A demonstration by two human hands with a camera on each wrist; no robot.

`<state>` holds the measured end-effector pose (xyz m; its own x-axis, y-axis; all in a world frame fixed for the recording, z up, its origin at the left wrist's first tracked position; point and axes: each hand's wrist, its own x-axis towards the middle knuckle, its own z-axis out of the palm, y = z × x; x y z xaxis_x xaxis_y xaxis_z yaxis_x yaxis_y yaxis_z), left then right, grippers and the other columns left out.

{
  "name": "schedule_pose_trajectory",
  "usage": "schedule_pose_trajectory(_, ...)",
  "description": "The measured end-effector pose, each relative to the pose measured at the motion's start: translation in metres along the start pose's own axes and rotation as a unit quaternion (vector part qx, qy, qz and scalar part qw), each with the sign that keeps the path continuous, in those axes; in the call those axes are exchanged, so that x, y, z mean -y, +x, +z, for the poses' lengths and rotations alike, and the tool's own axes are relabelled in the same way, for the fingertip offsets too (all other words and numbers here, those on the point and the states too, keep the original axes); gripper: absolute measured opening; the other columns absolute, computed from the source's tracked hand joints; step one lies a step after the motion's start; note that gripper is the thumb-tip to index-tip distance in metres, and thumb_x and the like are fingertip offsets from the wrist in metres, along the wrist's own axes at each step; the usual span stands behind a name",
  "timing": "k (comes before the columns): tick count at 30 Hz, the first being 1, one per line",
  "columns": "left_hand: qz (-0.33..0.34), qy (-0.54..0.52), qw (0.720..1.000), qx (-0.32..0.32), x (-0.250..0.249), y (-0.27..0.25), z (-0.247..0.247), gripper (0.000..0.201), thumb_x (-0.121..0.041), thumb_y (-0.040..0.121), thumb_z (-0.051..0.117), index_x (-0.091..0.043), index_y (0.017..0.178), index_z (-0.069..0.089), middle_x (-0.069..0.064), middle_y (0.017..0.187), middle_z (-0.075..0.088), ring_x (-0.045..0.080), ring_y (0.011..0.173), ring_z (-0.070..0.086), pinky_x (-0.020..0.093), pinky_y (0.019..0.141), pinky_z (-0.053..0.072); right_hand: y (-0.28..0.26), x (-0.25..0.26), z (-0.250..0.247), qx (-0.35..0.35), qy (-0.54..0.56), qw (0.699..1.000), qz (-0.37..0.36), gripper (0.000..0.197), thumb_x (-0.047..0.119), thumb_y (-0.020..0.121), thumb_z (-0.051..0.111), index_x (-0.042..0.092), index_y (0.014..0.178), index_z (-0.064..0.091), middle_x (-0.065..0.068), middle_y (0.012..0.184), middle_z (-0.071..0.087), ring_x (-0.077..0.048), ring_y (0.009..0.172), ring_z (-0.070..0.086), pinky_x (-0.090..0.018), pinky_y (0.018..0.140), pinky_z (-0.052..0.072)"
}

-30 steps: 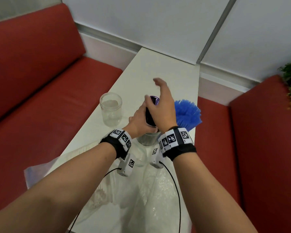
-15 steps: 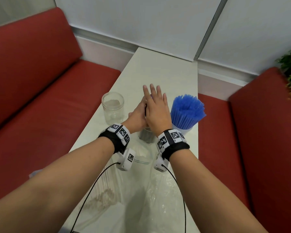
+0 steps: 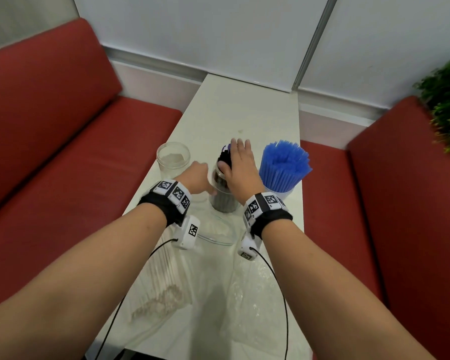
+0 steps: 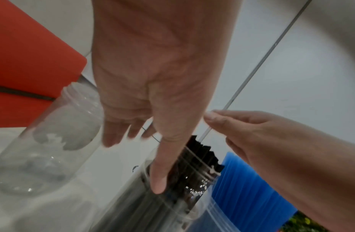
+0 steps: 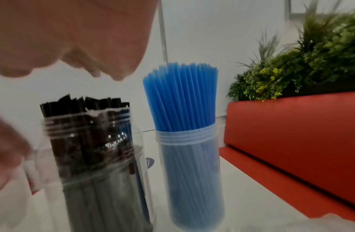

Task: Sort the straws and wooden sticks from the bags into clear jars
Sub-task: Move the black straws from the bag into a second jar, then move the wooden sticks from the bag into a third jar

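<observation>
- Meanwhile the right hand (image 3: 238, 167) hovered flat, fingers straight, just above the black straws (image 5: 83, 108) in the middle jar (image 3: 222, 198), holding nothing.
- The left hand (image 3: 195, 178) lay against that jar's left side, fingers extended, gripping nothing.
- Blue straws (image 3: 283, 165) stood in a jar by the table's (image 3: 244, 113) right edge; an empty jar (image 3: 172, 159) stood near its left edge.
- Clear bags (image 3: 166, 289) lay at the near end.

No legible text, brand, number or sign in any view. The only printed marks are black-and-white square fiducial patterns on the wristbands (image 3: 172, 190) and on the white camera modules (image 3: 189, 231) under both wrists; these carry no readable characters. A small dark blue oval mark (image 5: 149, 163) shows behind the jars, too blurred to read.
</observation>
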<state>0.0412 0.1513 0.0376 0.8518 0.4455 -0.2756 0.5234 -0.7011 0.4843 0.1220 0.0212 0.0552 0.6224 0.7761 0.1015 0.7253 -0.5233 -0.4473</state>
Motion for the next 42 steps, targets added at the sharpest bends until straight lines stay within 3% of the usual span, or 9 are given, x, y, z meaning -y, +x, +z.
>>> schedule_pose_trajectory(5, 0.063, 0.076, 0.977, 0.189, -0.020, -0.048, 0.032, 0.055, -0.062, 0.074, 0.074, -0.020, 0.109, 0.069, -0.008, 0.106, 0.066, 0.019, 0.102, 0.061, 0.028, 0.081, 0.048, -0.031, 0.015, -0.015, -0.141, 0.196, 0.970, -0.007, 0.044, 0.017, 0.106, 0.040, 0.016, 0.149, 0.044, -0.007, 0.142, 0.056, -0.018, 0.131, 0.049, -0.027, 0.109, 0.038)
schedule_pose_trajectory(8, 0.063, 0.251, 0.934, 0.245, -0.025, -0.074, 0.067, 0.062, -0.040, 0.079, 0.076, -0.012, 0.130, 0.055, 0.005, 0.127, 0.057, 0.026, 0.116, 0.057, 0.037, 0.092, 0.048, -0.060, 0.015, -0.014, -0.061, 0.239, 0.967, 0.063, 0.040, 0.016, 0.105, 0.043, 0.021, 0.144, 0.051, -0.006, 0.123, 0.067, -0.021, 0.109, 0.062, -0.033, 0.095, 0.049)
schedule_pose_trajectory(11, 0.038, 0.147, 0.958, 0.243, -0.022, -0.080, 0.047, 0.017, -0.023, 0.086, 0.068, -0.007, 0.092, 0.065, 0.010, 0.085, 0.067, 0.021, 0.065, 0.066, 0.035, 0.068, 0.055, -0.082, 0.004, -0.020, 0.121, 0.193, 0.968, 0.104, 0.042, 0.016, 0.103, 0.049, 0.018, 0.145, 0.049, -0.009, 0.120, 0.067, -0.027, 0.105, 0.065, -0.028, 0.087, 0.053)
schedule_pose_trajectory(16, 0.023, -0.262, 0.964, 0.031, -0.028, -0.083, -0.055, 0.036, -0.045, 0.090, 0.057, -0.013, 0.081, 0.070, 0.010, 0.057, 0.061, 0.021, 0.043, 0.052, 0.027, 0.045, 0.044, -0.101, 0.007, -0.072, 0.233, 0.314, 0.911, 0.130, 0.057, 0.057, 0.096, 0.056, 0.029, 0.145, 0.045, 0.013, 0.126, 0.060, -0.015, 0.114, 0.061, -0.016, 0.078, 0.051)
schedule_pose_trajectory(20, -0.005, -0.504, 0.857, -0.108, -0.049, -0.092, -0.099, 0.035, -0.037, 0.095, 0.055, -0.012, 0.077, 0.072, 0.009, 0.054, 0.060, 0.020, 0.040, 0.049, 0.023, 0.040, 0.039, -0.105, 0.016, -0.106, 0.131, 0.424, 0.893, 0.071, 0.085, 0.053, 0.075, 0.082, 0.033, 0.148, 0.043, 0.007, 0.135, 0.061, -0.003, 0.117, 0.064, -0.016, 0.089, 0.053)
schedule_pose_trajectory(27, 0.000, -0.516, 0.832, -0.203, -0.030, -0.114, -0.124, 0.044, -0.035, 0.102, 0.047, -0.009, 0.076, 0.070, 0.006, 0.048, 0.062, 0.017, 0.036, 0.054, 0.020, 0.039, 0.043, -0.108, -0.014, -0.137, -0.131, 0.446, 0.880, 0.096, 0.009, 0.013, 0.082, 0.081, 0.012, 0.075, 0.075, -0.003, 0.069, 0.071, -0.014, 0.064, 0.063, -0.028, 0.064, 0.051)
schedule_pose_trajectory(31, -0.016, -0.499, 0.830, -0.251, -0.028, -0.114, -0.129, 0.052, -0.037, 0.100, 0.051, -0.019, 0.056, 0.071, -0.003, 0.046, 0.059, 0.014, 0.042, 0.049, 0.021, 0.047, 0.035, -0.102, -0.025, -0.156, -0.223, 0.554, 0.792, 0.124, 0.012, 0.015, 0.091, 0.074, 0.010, 0.080, 0.074, -0.011, 0.078, 0.068, -0.024, 0.074, 0.060, -0.036, 0.069, 0.051)
schedule_pose_trajectory(36, 0.155, -0.655, 0.736, 0.072, -0.055, -0.123, -0.124, 0.077, -0.068, 0.086, 0.047, -0.008, 0.134, 0.054, 0.015, 0.128, 0.063, 0.028, 0.114, 0.064, 0.045, 0.093, 0.052, -0.085, 0.000, -0.149, -0.274, 0.687, 0.630, 0.238, 0.029, 0.019, 0.109, 0.043, 0.002, 0.127, 0.059, -0.007, 0.106, 0.069, -0.015, 0.083, 0.066, -0.022, 0.068, 0.057)
schedule_pose_trajectory(42, 0.140, -0.451, 0.873, 0.126, -0.062, -0.123, -0.101, 0.021, -0.021, 0.096, 0.062, -0.022, 0.114, 0.071, 0.003, 0.115, 0.071, 0.023, 0.108, 0.065, 0.047, 0.090, 0.055, -0.072, 0.018, -0.157, -0.202, 0.748, 0.582, 0.248, 0.034, 0.039, 0.104, 0.052, 0.007, 0.110, 0.061, -0.001, 0.091, 0.067, -0.016, 0.076, 0.063, -0.023, 0.065, 0.053)
